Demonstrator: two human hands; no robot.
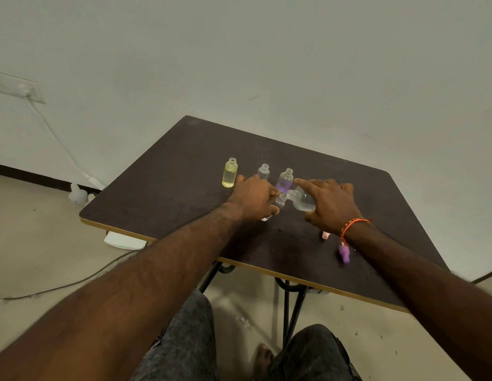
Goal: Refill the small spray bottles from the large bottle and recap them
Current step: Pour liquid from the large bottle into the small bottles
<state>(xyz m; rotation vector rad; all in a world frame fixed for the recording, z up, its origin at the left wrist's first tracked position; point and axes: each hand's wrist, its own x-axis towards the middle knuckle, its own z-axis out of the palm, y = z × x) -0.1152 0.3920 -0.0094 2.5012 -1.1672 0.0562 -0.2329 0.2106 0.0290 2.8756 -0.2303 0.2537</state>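
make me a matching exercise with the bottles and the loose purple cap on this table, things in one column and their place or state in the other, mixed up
Things:
1. yellow bottle
2. large bottle
3. purple bottle
4. purple cap

Places or states:
A. tilted in the right hand, neck toward the small bottle held by the left hand
B. lying on the table near the right wrist
C. standing uncapped, leftmost in the row
D. standing uncapped behind the two hands

Pairs: 1-C, 2-A, 3-D, 4-B
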